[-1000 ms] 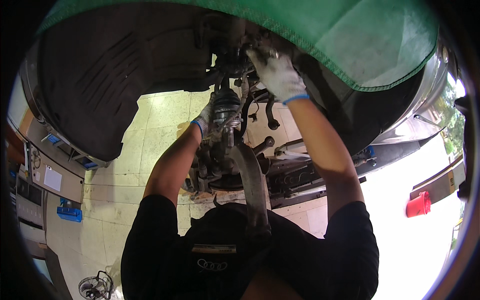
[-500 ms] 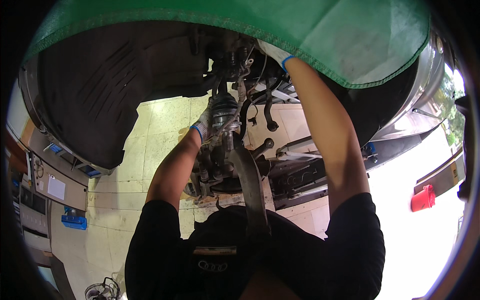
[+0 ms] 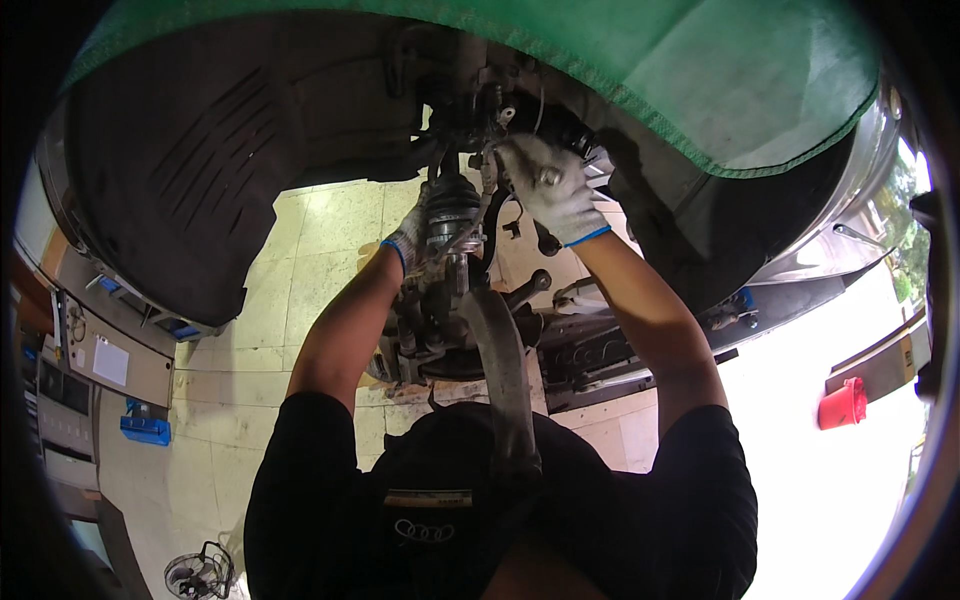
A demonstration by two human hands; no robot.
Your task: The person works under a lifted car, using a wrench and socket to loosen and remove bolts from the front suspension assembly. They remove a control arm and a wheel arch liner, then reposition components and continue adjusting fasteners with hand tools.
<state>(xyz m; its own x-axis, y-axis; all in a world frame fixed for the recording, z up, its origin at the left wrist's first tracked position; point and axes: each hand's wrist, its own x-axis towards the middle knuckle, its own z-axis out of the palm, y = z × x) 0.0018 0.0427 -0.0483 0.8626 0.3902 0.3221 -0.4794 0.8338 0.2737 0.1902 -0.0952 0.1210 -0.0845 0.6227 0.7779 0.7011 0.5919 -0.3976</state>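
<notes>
Both my hands wear white knit gloves with blue cuffs and reach into a car's open wheel arch. My left hand (image 3: pixel 410 238) grips the side of the ribbed drive shaft joint (image 3: pixel 452 205), which stands above the wheel hub assembly (image 3: pixel 430 335). My right hand (image 3: pixel 552 190) is to the right of the joint, under the dark suspension parts (image 3: pixel 480 95). Its fingers are closed around a small shiny metal part (image 3: pixel 548 177); what that part is I cannot make out.
A grey control arm (image 3: pixel 500 370) runs from the hub toward my chest. A black wheel arch liner (image 3: pixel 200 160) curves at left, with a green fender cover (image 3: pixel 720 70) above. On the tiled floor (image 3: pixel 300 260) are a blue box (image 3: pixel 145 430), a fan (image 3: pixel 200 572) and a red bucket (image 3: pixel 843 403).
My right hand reached up deep into the arch half a second ago and has come back down beside the joint. My left hand has stayed on the joint.
</notes>
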